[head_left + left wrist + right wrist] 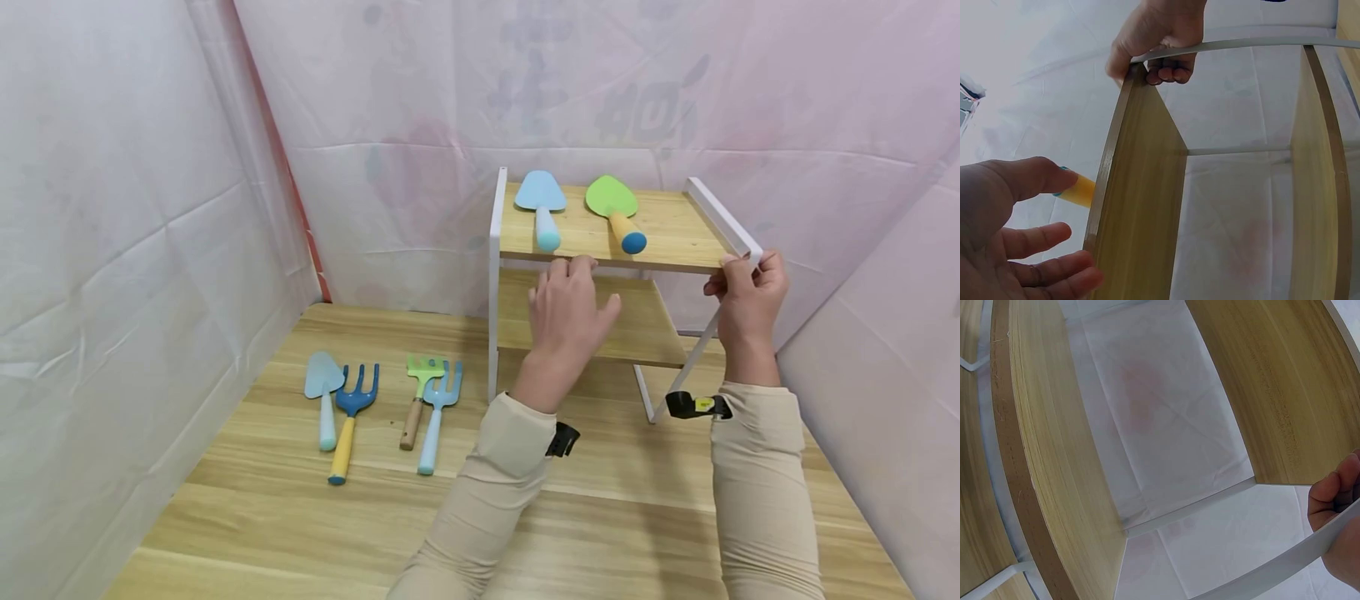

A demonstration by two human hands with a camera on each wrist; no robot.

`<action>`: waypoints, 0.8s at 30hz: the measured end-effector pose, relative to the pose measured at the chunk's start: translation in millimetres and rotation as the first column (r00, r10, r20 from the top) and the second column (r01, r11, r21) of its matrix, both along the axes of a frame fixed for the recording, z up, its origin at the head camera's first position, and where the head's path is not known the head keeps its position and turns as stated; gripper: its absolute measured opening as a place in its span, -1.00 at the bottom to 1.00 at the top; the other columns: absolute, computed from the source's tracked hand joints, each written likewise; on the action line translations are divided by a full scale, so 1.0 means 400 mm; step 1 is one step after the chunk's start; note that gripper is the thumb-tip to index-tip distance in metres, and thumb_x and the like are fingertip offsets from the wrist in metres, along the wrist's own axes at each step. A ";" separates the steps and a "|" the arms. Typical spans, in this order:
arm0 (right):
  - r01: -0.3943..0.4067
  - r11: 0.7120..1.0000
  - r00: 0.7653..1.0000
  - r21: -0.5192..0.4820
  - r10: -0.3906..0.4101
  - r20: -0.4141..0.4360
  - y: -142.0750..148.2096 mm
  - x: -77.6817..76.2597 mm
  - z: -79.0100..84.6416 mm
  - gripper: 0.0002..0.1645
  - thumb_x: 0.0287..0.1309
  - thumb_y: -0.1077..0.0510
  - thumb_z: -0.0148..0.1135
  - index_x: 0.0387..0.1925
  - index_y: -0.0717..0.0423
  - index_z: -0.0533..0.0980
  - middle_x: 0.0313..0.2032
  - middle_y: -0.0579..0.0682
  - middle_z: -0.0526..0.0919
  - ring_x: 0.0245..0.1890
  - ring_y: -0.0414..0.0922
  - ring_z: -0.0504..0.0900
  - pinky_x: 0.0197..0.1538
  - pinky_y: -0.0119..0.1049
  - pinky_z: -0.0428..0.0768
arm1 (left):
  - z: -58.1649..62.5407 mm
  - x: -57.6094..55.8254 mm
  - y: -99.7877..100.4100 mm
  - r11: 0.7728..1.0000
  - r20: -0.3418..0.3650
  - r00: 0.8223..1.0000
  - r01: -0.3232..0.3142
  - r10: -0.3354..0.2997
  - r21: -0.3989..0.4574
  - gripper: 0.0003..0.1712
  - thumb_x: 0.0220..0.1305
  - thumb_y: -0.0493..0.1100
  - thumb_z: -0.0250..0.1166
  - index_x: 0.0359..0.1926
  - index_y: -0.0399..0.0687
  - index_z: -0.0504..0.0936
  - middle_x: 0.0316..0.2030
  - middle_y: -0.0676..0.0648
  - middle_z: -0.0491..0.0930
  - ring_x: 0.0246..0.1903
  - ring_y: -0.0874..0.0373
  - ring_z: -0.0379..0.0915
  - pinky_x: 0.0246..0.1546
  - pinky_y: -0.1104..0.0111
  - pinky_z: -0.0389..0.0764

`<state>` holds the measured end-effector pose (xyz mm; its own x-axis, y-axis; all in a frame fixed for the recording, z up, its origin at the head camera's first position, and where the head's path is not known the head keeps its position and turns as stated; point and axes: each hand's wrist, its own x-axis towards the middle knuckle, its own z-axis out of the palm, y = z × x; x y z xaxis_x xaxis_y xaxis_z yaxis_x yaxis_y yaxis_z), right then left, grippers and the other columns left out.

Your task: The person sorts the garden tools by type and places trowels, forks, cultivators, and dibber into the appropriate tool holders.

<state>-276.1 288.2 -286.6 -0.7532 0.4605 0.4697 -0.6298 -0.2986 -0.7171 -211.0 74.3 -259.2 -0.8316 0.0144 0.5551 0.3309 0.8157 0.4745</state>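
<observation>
A two-tier rack [592,325] with wooden shelves and a white metal frame stands in front of me. With my right hand [750,308] I grip the front right corner of its top shelf, fingers curled round the white frame [1285,559]. My left hand [567,312] is at the front edge of that shelf, fingers spread and holding nothing. On the top shelf lie a blue trowel [541,193] and a green trowel [612,198] with a yellow handle, both handles towards me. In the left wrist view my left thumb is by the yellow handle [1083,191].
Left of the rack, on the wooden table [247,500], lie a light blue trowel [323,377], a dark blue fork [345,446] with a yellow handle, a green rake [415,408] and a light blue fork [432,433]. White sheets [375,100] hang around the table.
</observation>
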 end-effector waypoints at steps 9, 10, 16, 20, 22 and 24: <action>-0.012 1.000 1.000 0.001 0.012 0.009 0.005 0.005 -0.003 -0.85 0.08 0.45 0.06 -0.48 0.25 0.29 -0.62 0.10 0.42 -0.77 -0.14 0.38 -0.67 -0.45 0.43 | -0.024 0.032 -0.012 0.990 0.247 0.969 0.029 0.006 -0.138 -0.48 0.05 0.19 0.34 -0.02 0.06 0.59 -0.16 0.00 0.54 -0.18 0.10 0.46 -0.13 0.19 0.42; -0.011 1.000 1.000 0.000 0.011 0.011 0.006 0.006 -0.004 -0.85 0.08 0.45 0.06 -0.48 0.25 0.29 -0.61 0.10 0.42 -0.76 -0.14 0.38 -0.67 -0.45 0.43 | -0.027 0.034 -0.014 0.987 0.278 0.961 0.041 0.004 -0.157 -0.48 0.04 0.21 0.34 -0.03 0.05 0.59 -0.18 0.01 0.54 -0.20 0.10 0.46 -0.14 0.18 0.42; -0.001 1.000 1.000 -0.006 0.001 0.002 0.007 0.006 -0.002 -0.85 0.07 0.46 0.05 -0.48 0.25 0.30 -0.63 0.10 0.42 -0.77 -0.15 0.37 -0.68 -0.46 0.42 | -0.048 0.050 -0.028 0.960 0.391 0.920 0.125 -0.017 -0.251 -0.52 -0.03 0.28 0.36 -0.24 0.06 0.58 -0.38 0.06 0.50 -0.33 0.13 0.44 -0.23 0.22 0.43; -0.001 1.000 1.000 -0.022 0.001 -0.005 0.006 0.006 0.001 -0.85 0.05 0.47 0.04 -0.50 0.26 0.29 -0.64 0.10 0.42 -0.78 -0.15 0.37 -0.69 -0.46 0.42 | -0.058 0.057 -0.039 0.939 0.442 0.897 0.174 -0.026 -0.298 -0.58 -0.04 0.28 0.37 -0.47 0.09 0.51 -0.55 0.10 0.43 -0.47 0.17 0.39 -0.34 0.25 0.43; 0.000 0.999 1.000 -0.034 -0.001 -0.004 0.006 0.007 0.002 -0.84 0.04 0.48 0.03 -0.51 0.26 0.29 -0.65 0.10 0.41 -0.79 -0.15 0.37 -0.70 -0.46 0.42 | -0.062 0.059 -0.046 0.930 0.469 0.883 0.196 -0.029 -0.311 -0.57 -0.04 0.27 0.38 -0.55 0.09 0.46 -0.62 0.12 0.38 -0.54 0.19 0.34 -0.40 0.26 0.42; 0.004 0.999 1.000 -0.038 -0.004 -0.003 0.006 0.007 0.003 -0.84 0.04 0.49 0.03 -0.51 0.26 0.29 -0.66 0.10 0.41 -0.79 -0.15 0.37 -0.70 -0.46 0.41 | -0.066 0.061 -0.053 0.924 0.486 0.873 0.211 -0.032 -0.320 -0.57 -0.03 0.26 0.38 -0.57 0.09 0.44 -0.65 0.12 0.37 -0.56 0.21 0.33 -0.42 0.26 0.43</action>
<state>-273.3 290.5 -285.5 -0.7502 0.4806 0.4541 -0.6329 -0.3229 -0.7037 -186.6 53.3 -285.8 -0.9668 0.2519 0.0428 0.2534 0.9242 0.2857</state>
